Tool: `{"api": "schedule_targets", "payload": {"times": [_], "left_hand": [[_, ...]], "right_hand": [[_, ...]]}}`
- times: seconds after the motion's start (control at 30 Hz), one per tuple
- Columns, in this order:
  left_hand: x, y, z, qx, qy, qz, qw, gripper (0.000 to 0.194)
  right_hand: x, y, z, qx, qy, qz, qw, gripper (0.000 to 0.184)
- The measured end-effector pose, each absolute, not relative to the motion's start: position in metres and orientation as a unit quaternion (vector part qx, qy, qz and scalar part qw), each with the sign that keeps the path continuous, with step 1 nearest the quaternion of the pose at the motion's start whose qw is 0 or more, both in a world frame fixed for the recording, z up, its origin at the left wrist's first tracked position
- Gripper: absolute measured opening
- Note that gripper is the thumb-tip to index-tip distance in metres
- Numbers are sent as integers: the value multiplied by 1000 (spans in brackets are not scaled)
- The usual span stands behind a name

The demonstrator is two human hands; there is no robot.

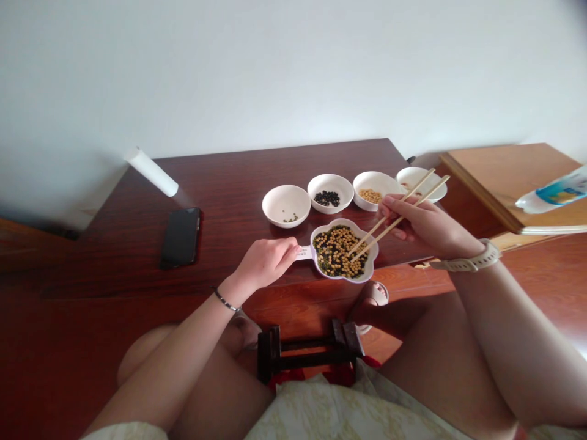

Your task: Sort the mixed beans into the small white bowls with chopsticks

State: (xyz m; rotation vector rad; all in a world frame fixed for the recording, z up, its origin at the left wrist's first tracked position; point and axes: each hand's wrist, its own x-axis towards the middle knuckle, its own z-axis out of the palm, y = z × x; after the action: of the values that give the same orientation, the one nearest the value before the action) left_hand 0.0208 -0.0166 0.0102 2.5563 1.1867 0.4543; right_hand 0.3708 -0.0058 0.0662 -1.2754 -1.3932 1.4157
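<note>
My right hand (422,226) grips a pair of wooden chopsticks (394,214), whose tips reach into a mix of black, green and yellow beans (334,252). The mix fills a white flower-shaped dish (342,222). My left hand (268,263) holds the dish's flat handle (303,253). Behind the dish stand several small white bowls: one with a few green beans (287,206), one with black beans (327,198), one with yellow beans (370,195). A fourth white bowl (424,180) lies partly behind the chopsticks, with little visible inside.
The dark reddish wooden table (257,177) holds a black phone (181,237) on the left. A white cylinder (151,172) lies at the far edge. A low dark wooden stand (307,349) sits below the table, and a wooden board (509,177) and plastic bottle (554,192) are at right.
</note>
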Motion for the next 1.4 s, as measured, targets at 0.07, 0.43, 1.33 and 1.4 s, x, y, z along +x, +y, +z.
{"api": "schedule_targets", "payload": {"times": [0.07,0.43,1.33,1.4], "left_hand": [[21,-17,11,887,412,157,142,38],[21,-18,10,885,416,150,146,39],[20,-18,12,888,409,156,139,40],[20,-18,12,889,408,155,137,41]], "right_hand": [[376,-8,64,-516,-544,557,357,39],[369,-28,68,-545,-567,523,327,41],[365,-41,73,-531,-525,579,327,37],[364,-41,73,-533,-529,574,326,37]]}}
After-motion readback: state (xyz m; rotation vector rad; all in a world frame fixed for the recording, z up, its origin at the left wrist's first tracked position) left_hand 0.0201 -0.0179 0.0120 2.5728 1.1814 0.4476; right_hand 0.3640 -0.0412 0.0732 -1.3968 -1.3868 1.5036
